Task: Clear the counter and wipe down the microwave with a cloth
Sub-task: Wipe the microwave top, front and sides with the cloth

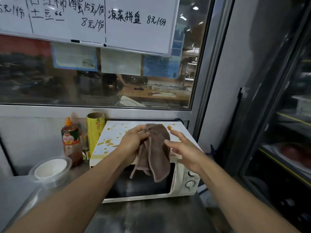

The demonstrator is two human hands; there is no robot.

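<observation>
The cream box-shaped microwave [146, 167] stands on the grey steel counter [148, 217], against the far wall below the glass window [101, 84]; just left of it stands the yellow roll of cling film [94, 132], and left of that the orange-capped sauce bottle [71, 142]; nearer and further left, a white bowl [50, 168] sits inside a clear plastic bowl [66, 163]; the brown cloth [156, 148] hangs over the microwave's top and door, held by the left hand [133, 142], the right hand [183, 148] just to its right; a white menu board [87, 19] hangs over the window.

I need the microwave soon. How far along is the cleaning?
Nothing looks wiped yet: orange splatters cover the microwave top. The left hand grips the cloth above it; the right hand is open. Bottle, roll and bowl remain.
</observation>
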